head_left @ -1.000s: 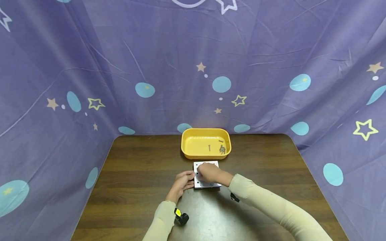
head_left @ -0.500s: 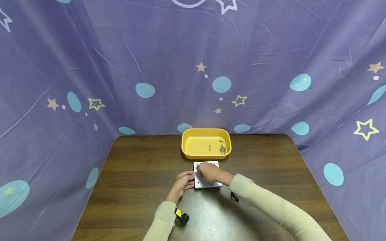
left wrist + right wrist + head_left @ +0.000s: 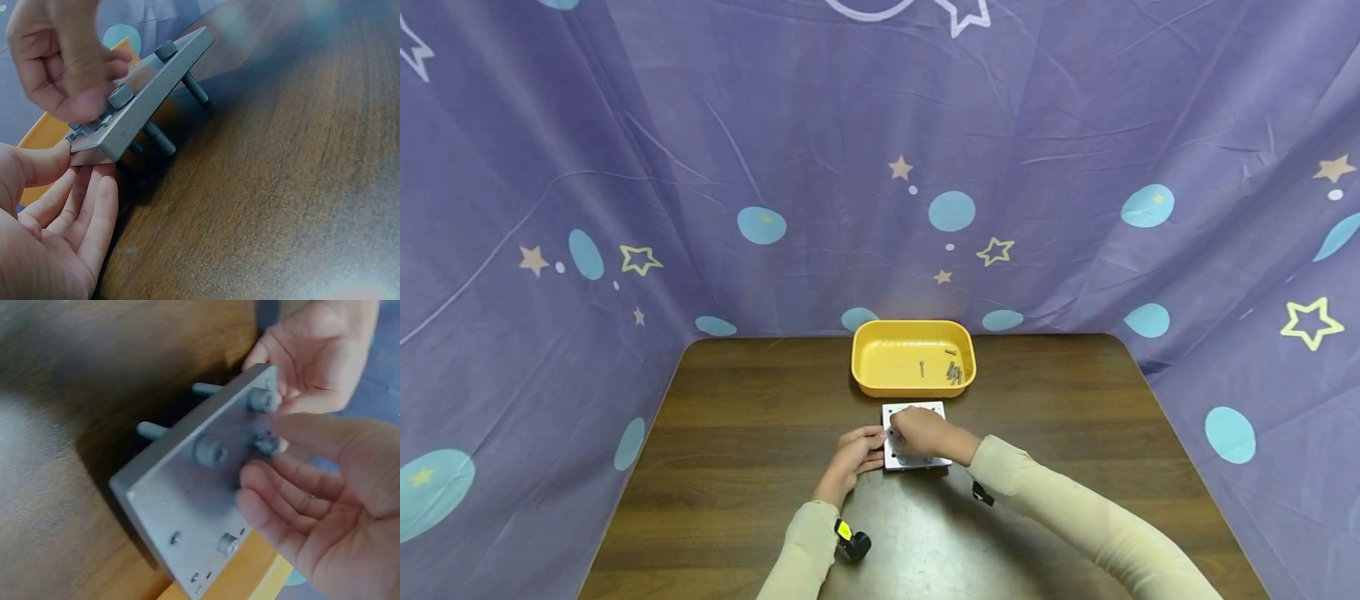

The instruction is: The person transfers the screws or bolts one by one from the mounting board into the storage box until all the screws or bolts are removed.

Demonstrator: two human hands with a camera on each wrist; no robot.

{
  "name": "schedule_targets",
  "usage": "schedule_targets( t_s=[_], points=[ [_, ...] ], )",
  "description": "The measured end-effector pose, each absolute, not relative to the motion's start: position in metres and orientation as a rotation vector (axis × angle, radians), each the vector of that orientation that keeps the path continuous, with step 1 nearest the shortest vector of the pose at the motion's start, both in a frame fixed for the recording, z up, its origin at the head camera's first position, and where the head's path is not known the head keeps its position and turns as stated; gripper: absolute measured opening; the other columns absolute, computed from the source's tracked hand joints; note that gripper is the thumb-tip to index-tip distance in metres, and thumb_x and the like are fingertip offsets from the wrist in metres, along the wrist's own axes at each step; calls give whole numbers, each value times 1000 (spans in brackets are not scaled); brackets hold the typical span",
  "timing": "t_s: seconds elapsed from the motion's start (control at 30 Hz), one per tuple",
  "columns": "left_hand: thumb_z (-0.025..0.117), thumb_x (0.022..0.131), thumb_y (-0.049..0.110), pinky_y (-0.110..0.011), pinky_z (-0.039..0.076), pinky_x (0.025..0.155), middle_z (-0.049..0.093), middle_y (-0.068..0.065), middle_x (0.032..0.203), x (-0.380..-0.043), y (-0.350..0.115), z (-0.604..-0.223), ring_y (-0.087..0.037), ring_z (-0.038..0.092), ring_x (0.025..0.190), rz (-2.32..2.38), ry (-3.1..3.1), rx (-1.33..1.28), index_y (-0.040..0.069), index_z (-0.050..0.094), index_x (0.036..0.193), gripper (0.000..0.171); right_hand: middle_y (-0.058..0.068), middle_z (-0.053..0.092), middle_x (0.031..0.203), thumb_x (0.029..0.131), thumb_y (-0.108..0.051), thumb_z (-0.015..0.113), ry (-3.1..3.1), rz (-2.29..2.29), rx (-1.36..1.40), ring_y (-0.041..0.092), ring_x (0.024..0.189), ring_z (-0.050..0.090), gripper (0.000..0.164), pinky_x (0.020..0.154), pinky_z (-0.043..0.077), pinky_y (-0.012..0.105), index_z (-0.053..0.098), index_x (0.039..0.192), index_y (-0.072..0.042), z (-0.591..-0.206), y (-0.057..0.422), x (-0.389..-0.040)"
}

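Note:
A square metal plate (image 3: 172, 503) with drilled holes stands raised off the table on bolts, whose threaded shanks (image 3: 159, 139) stick out below it. My left hand (image 3: 850, 458) grips the plate's left edge, thumb on top and fingers underneath. Over the plate, my right hand (image 3: 921, 429) pinches the head of a socket-head bolt (image 3: 267, 447) between thumb and curled fingers. Other bolt heads, such as one bolt (image 3: 210, 451) near the plate's edge, sit in the surface. In the left wrist view the right fingers are blurred and cover the bolt they hold.
Behind the plate stands a yellow tray (image 3: 887, 387) with several loose bolts (image 3: 953, 372) mostly in its right end. Everything rests on a brown wooden table (image 3: 737, 433). A purple patterned curtain (image 3: 850, 208) hangs around its back and sides.
My right fingers have shifted slightly over the bolt, turning out and back. The left hand, the plate and the tray look the same.

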State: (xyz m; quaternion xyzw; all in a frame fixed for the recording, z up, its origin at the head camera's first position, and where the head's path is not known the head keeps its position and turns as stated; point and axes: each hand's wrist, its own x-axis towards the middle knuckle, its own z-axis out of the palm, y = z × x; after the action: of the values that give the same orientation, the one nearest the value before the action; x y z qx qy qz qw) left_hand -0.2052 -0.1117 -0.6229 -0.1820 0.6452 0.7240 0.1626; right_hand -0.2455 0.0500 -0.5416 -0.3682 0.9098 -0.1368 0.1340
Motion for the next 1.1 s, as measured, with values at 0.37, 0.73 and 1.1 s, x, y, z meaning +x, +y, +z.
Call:
schedule_targets(
  t_s=[0.37,0.73,1.1],
  points=[
    [63,97,8,-27,61,72,69,3,91,-205,-111,-622,-10,65,74,2064,1843,-518,-7,61,130,36,-3,54,64,80,4,77,2612,-458,-1071,9,60,44,19,52,39,25,63,72,-7,-542,50,-247],
    [64,96,8,-28,62,73,70,1,91,-205,-111,-621,-10,65,73,2070,1844,-519,-8,61,130,37,-1,59,66,82,-3,79,2626,-478,-1092,9,62,48,15,54,44,26,65,76,-7,-545,52,-247],
    [63,98,9,-32,63,75,70,2,95,-206,-112,-624,-11,65,75,2055,1847,-515,-9,60,131,38,-4,57,67,83,-1,77,2607,-457,-1111,8,61,45,14,54,40,24,66,78,-8,-544,55,-247]
  ],
)
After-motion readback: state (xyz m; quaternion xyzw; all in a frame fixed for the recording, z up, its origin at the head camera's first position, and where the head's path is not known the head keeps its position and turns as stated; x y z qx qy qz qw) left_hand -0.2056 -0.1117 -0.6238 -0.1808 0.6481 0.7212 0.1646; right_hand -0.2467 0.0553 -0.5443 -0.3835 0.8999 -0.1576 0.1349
